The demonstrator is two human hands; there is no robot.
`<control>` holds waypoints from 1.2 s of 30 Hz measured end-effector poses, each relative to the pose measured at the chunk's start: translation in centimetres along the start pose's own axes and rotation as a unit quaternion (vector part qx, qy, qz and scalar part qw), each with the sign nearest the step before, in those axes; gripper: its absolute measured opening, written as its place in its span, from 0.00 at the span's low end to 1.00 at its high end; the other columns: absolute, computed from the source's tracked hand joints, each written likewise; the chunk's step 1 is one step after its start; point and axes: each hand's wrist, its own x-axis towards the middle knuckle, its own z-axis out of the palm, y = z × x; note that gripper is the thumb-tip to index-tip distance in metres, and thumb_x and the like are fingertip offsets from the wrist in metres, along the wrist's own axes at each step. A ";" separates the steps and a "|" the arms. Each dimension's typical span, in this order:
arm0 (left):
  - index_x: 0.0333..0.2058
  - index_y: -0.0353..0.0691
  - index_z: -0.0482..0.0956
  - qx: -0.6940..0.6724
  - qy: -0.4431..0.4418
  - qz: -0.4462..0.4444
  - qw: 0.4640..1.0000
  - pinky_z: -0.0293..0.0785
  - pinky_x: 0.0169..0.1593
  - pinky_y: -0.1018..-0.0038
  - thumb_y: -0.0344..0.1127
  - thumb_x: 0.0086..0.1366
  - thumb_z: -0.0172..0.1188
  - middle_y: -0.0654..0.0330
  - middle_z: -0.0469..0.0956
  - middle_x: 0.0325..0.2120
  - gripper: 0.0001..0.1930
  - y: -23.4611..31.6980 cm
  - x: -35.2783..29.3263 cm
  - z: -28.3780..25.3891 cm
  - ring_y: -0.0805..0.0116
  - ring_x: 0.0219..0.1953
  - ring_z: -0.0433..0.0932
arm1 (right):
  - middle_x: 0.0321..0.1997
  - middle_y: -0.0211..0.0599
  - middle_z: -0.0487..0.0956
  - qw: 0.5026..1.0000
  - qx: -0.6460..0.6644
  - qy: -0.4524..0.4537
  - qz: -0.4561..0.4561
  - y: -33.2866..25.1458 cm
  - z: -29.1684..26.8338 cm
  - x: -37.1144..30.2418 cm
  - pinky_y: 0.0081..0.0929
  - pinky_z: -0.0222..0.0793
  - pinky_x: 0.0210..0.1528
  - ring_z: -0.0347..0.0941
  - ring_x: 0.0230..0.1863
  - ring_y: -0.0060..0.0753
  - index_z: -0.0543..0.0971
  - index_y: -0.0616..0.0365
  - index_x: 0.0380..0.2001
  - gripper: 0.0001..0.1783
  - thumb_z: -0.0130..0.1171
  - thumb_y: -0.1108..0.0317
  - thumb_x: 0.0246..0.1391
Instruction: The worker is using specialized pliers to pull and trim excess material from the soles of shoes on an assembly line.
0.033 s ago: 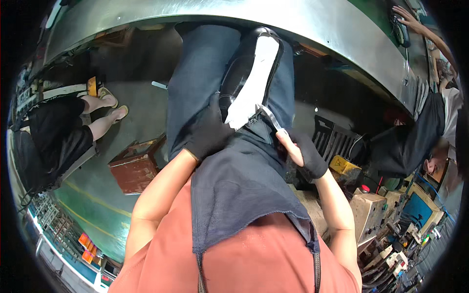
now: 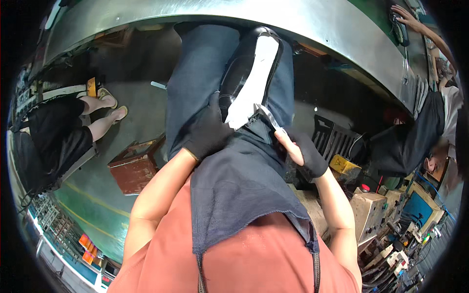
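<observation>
Across my lap lies a black leather shoe (image 2: 236, 73), toe pointing away from me. Its sole side faces up and carries a long white strip (image 2: 252, 83) running from toe to heel. My left hand (image 2: 210, 128), in a dark glove, is closed round the heel end, and its fingers are partly hidden against the shoe. A slim, curved, silver metal hand tool (image 2: 268, 116) is gripped in my right hand (image 2: 302, 150), gloved with a bare thumb. The tool's tip touches the white strip's right edge near the heel; its exact kind does not show.
A metal-edged workbench (image 2: 205, 10) crosses the front. On the floor at left stands a reddish-brown wooden stool (image 2: 132, 171), beyond it a seated person's legs (image 2: 100, 115). At right are a black slatted crate (image 2: 334, 141), a machine box (image 2: 369, 215) and another person's hand (image 2: 408, 18).
The metal tool's tip has shifted very slightly left over the white strip. My left hand and the shoe look still.
</observation>
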 end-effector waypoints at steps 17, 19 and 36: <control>0.57 0.30 0.72 -0.396 -0.092 -0.074 0.911 0.72 0.52 0.71 0.46 0.71 0.55 0.52 0.79 0.48 0.25 -1.8 2.8 2.4 0.68 0.49 0.78 | 0.29 0.52 0.80 0.953 -0.242 0.038 -0.180 -1.0 1.8 2.6 0.43 0.70 0.33 0.77 0.31 0.56 0.80 0.61 0.31 0.26 0.52 0.45 0.64; 0.52 0.29 0.73 -0.370 0.003 -0.006 0.929 0.75 0.48 0.68 0.44 0.65 0.64 0.49 0.82 0.42 0.25 -3.4 4.1 3.9 0.63 0.44 0.80 | 0.29 0.51 0.79 0.964 -0.196 0.001 -0.181 -1.4 0.9 2.6 0.40 0.69 0.33 0.76 0.29 0.53 0.79 0.61 0.31 0.22 0.54 0.50 0.64; 0.66 0.34 0.59 -0.377 -0.181 0.076 0.905 0.60 0.65 0.72 0.42 0.78 0.41 0.54 0.66 0.63 0.24 -6.1 1.7 1.6 0.69 0.65 0.63 | 0.24 0.43 0.78 0.997 -0.025 -0.016 -0.065 -3.6 0.0 2.5 0.31 0.68 0.34 0.73 0.28 0.29 0.78 0.65 0.32 0.24 0.51 0.51 0.67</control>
